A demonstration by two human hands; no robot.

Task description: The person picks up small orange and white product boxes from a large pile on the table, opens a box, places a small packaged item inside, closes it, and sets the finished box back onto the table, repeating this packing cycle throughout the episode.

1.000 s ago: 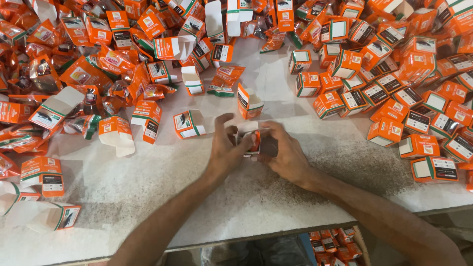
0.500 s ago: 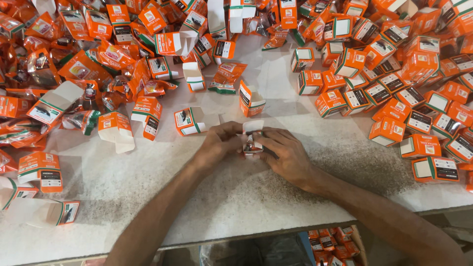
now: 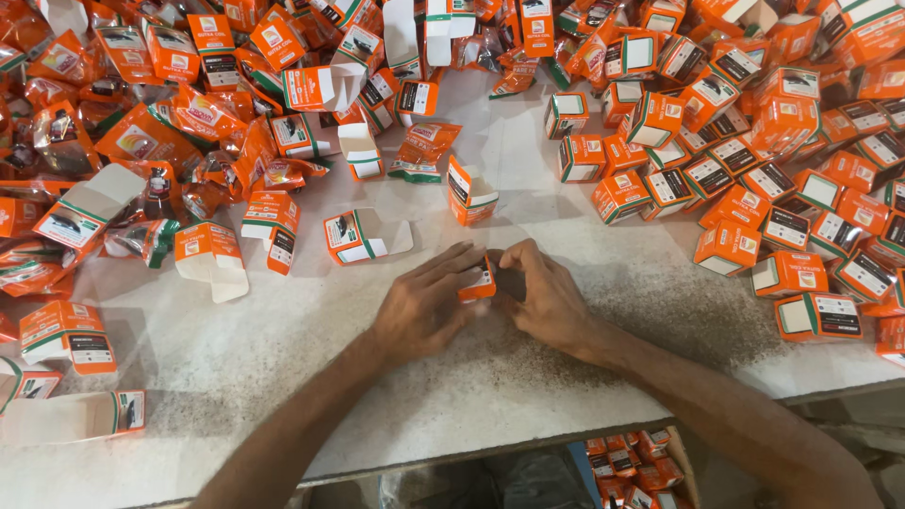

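Both hands shifted slightly, small orange box lying crosswise between

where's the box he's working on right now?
In the head view the small orange box sits near the middle of the white table, pinched between the left hand and right hand, just below an open-topped orange box.

Pale speckled table strewn with small orange cartons and pouches.
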